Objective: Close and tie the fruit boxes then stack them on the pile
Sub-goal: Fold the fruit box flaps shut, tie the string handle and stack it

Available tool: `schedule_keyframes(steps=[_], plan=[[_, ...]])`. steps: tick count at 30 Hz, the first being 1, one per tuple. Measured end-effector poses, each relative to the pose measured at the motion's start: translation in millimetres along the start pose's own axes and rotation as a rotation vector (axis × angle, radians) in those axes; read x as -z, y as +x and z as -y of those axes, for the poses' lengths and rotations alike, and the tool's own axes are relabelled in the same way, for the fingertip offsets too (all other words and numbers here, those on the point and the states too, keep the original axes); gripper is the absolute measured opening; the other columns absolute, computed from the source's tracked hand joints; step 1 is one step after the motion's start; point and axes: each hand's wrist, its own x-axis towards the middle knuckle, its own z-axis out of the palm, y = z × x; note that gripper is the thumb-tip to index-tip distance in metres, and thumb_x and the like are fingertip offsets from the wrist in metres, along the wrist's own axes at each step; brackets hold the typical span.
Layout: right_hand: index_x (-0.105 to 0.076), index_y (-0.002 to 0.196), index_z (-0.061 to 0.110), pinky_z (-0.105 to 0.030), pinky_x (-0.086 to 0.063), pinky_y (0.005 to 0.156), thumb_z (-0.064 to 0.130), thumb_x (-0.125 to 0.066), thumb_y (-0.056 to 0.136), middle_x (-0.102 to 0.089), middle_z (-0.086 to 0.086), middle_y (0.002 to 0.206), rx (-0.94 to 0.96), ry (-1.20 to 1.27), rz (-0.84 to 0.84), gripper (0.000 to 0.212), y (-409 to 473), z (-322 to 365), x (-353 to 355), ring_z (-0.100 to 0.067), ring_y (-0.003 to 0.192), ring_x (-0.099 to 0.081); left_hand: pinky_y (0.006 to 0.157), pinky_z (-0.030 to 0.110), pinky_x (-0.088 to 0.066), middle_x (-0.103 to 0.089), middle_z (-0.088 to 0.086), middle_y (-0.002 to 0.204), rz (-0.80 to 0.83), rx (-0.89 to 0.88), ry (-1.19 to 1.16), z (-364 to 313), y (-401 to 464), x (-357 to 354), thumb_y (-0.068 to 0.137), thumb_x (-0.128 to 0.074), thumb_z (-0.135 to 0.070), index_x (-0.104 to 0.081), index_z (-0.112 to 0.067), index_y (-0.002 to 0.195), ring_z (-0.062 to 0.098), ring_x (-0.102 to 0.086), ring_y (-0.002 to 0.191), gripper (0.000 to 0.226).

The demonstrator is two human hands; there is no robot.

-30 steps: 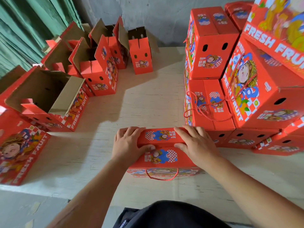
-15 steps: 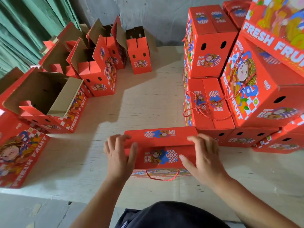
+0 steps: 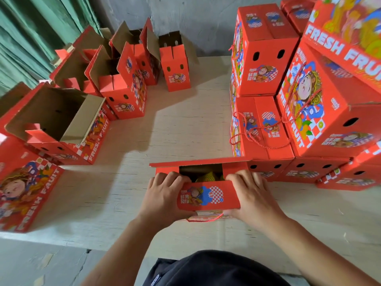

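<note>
Box at table's near edge: flaps not closed, cord untied. Left hand and right hand grip near flap. Pile along right edge tied.

Both forearms reach forward, left hand and right hand apparently curled, gripping.

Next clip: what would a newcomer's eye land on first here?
Front and centre, the left hand and right hand grip the near flap of a red fruit box whose top still gapes, with yellow netting showing inside. At right rises the pile of closed boxes; along the left stand open boxes.
</note>
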Motion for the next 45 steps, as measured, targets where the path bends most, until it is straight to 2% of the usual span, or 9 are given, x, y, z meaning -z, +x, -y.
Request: schedule_keyframes(steps=[7, 11, 14, 21, 25, 31, 36, 38, 45], plan=[[-0.043, 0.149, 0.026, -0.042, -0.033, 0.105, 0.039, -0.099, 0.054, -0.038, -0.012, 0.135, -0.176, 0.118, -0.343, 0.112, 7, 18, -22, -0.035, 0.123, -0.042, 0.077, 0.039, -0.051, -0.061, -0.015, 0.107, -0.057, 0.194, 0.08, 2, 9, 12, 0.058, -0.065, -0.088, -0.064, -0.04, 0.117, 0.022, -0.056, 0.094, 0.076], [-0.02, 0.158, 0.022, -0.052, -0.049, 0.104, 0.021, -0.085, 0.082, -0.038, -0.008, 0.147, -0.515, 0.874, -0.18, 0.1, 29, 44, -31, -0.025, 0.127, -0.049, 0.064, 0.029, -0.049, -0.065, -0.012, 0.077, 0.101, 0.376, -0.151, 14, 32, 27, 0.084, -0.069, -0.064, -0.078, -0.033, 0.095, 0.015, -0.068, 0.079, 0.034], [-0.01, 0.161, 0.022, -0.052, -0.04, 0.117, 0.063, -0.074, 0.076, -0.034, -0.004, 0.162, -0.576, 1.172, 0.0, 0.114, 52, 73, -28, -0.02, 0.144, -0.043, 0.051, 0.024, -0.039, -0.065, -0.01, 0.064, 0.169, 0.537, -0.111, 12, 26, 32, 0.085, -0.069, -0.068, -0.073, -0.03, 0.08, 0.003, -0.06, 0.06, 0.039], [-0.024, 0.162, 0.03, -0.026, -0.031, 0.115, 0.037, -0.075, 0.089, -0.035, 0.004, 0.161, -0.26, 0.825, 0.17, 0.089, 101, 50, -10, -0.013, 0.146, -0.038, 0.057, 0.025, -0.053, -0.068, 0.008, 0.075, 0.285, 0.636, -0.902, -60, 27, 31, 0.106, -0.054, -0.027, -0.072, -0.007, 0.096, 0.008, -0.061, 0.057, 0.029], [-0.013, 0.162, 0.042, -0.036, -0.04, 0.113, 0.066, -0.068, 0.08, -0.039, 0.007, 0.147, -0.338, 0.74, 0.268, 0.102, 84, 47, -15, -0.015, 0.137, -0.05, 0.073, 0.035, -0.054, -0.076, -0.005, 0.089, 0.325, 0.371, -0.533, -40, 25, 39, 0.102, -0.057, -0.04, -0.075, -0.023, 0.101, 0.005, -0.065, 0.075, 0.025], [-0.012, 0.157, 0.059, -0.034, -0.037, 0.114, 0.051, -0.056, 0.1, -0.033, 0.002, 0.159, -0.196, 0.6, 0.194, 0.073, 64, 40, -12, -0.019, 0.143, -0.041, 0.093, 0.037, -0.054, -0.058, -0.003, 0.13, -0.129, 0.374, -0.345, -10, 14, 25, 0.098, -0.065, -0.024, -0.058, -0.024, 0.143, 0.02, -0.06, 0.117, 0.046], [-0.018, 0.153, 0.064, -0.014, -0.036, 0.099, 0.034, -0.049, 0.106, -0.046, 0.038, 0.142, -0.195, 0.833, 0.264, 0.064, 74, 24, 11, 0.009, 0.122, -0.053, 0.116, 0.045, -0.031, -0.022, -0.006, 0.168, 0.009, 0.282, -0.115, -6, 34, 11, 0.098, -0.057, -0.046, -0.013, -0.035, 0.165, 0.03, -0.032, 0.141, 0.081], [-0.015, 0.151, 0.069, -0.013, -0.041, 0.082, 0.029, -0.044, 0.106, -0.06, 0.03, 0.107, -0.206, 0.781, 0.25, 0.066, 77, 27, 13, 0.012, 0.088, -0.059, 0.116, 0.047, -0.026, -0.026, -0.016, 0.167, 0.08, 0.314, -0.1, -7, 42, 5, 0.098, -0.042, -0.055, -0.007, -0.043, 0.163, 0.028, -0.027, 0.141, 0.075], [-0.033, 0.111, 0.031, -0.044, -0.052, 0.081, 0.074, -0.051, 0.088, -0.036, 0.001, 0.116, -0.301, 0.432, 0.078, 0.052, 111, 77, -4, -0.033, 0.094, -0.06, 0.11, 0.039, -0.014, -0.061, -0.016, 0.138, 0.008, 0.435, -0.241, -7, 43, -14, 0.102, -0.029, -0.045, -0.045, -0.041, 0.15, 0.021, -0.026, 0.141, 0.05]])
